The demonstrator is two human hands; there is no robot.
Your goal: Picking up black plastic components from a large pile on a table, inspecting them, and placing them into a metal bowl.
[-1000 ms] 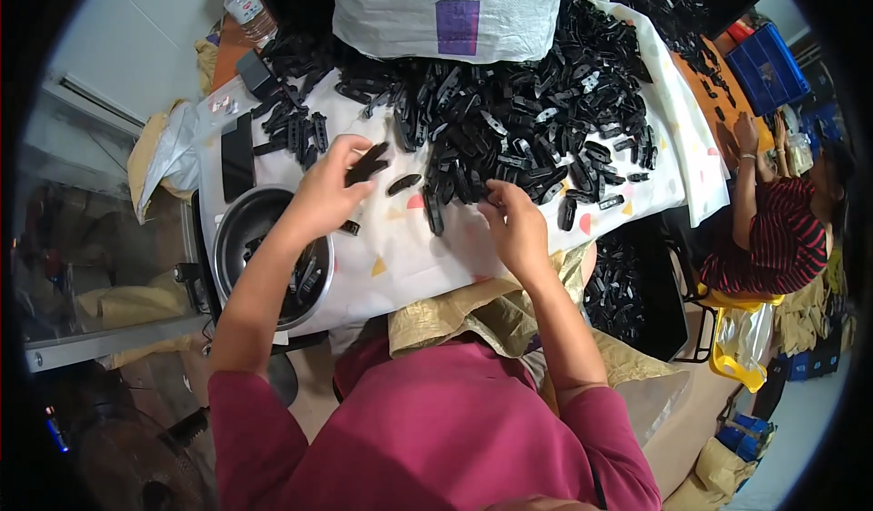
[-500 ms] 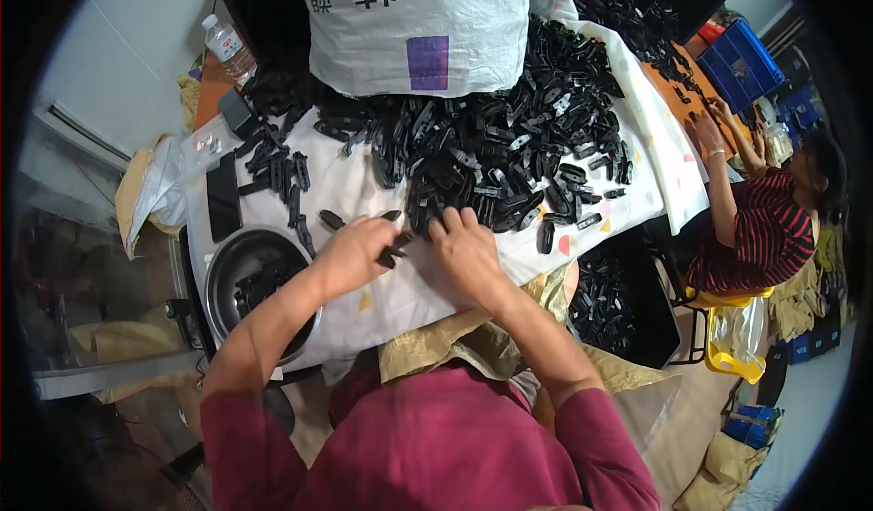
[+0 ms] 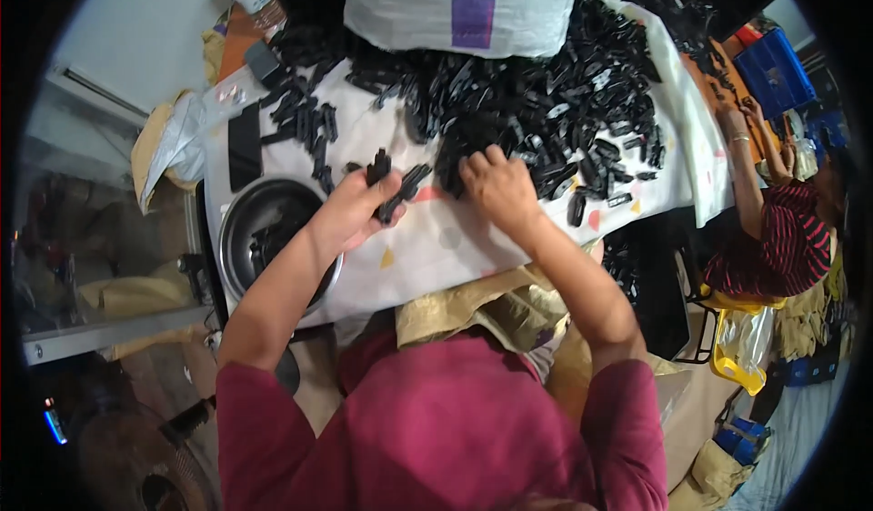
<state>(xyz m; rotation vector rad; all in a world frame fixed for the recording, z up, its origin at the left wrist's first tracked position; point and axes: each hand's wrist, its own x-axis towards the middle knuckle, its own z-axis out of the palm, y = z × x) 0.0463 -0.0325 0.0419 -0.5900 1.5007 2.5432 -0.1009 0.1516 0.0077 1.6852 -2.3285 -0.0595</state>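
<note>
My left hand [image 3: 356,209] is closed round a few slim black plastic parts [image 3: 382,167], which stick out past the thumb and fingers. It hovers over the patterned white tablecloth [image 3: 418,270], just right of a metal bowl [image 3: 232,275] with black parts inside. At the near edge of a large heap of black plastic parts [image 3: 536,120], my right hand [image 3: 502,188] has its fingers curled down; the fingertips are partly hidden, so what they pinch cannot be made out.
A white woven sack [image 3: 409,11] stands behind the heap. On the left are a black phone [image 3: 245,147], loose parts and a water bottle [image 3: 258,2]. A black bin [image 3: 659,306] sits off the table's right side. Further right, a person in a striped top [image 3: 773,238] handles parts.
The whole view has shifted a little. My left hand has turned, so the parts in it now point upward. My right hand remains at the heap's near edge, fingers curled in more.
</note>
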